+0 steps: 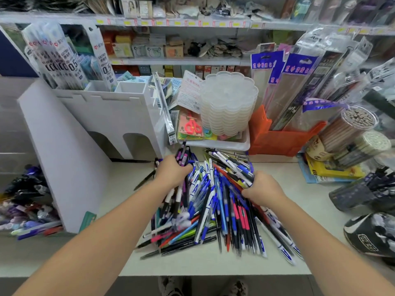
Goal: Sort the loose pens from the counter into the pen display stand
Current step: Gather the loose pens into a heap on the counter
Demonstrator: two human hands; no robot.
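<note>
A big pile of loose pens (213, 210), mostly blue, black, white and red, lies on the pale counter (299, 242) in front of me. My left hand (172, 170) grips a bunch of dark and purple pens at the pile's far left edge. My right hand (261, 189) holds a bundle of white-and-blue and black pens at the pile's right side. The white pen display stand (102, 116) rises at the left, with open compartments on top and two arched openings low down.
A white tray (245, 144) with stacked clear lids and scissors sits behind the pile. An orange bin (277, 139) with packaged goods and pencil tubs (350, 133) stand at the right. More pens fill a tray (27, 210) at the far left. A single black pen (145, 180) lies beside the stand.
</note>
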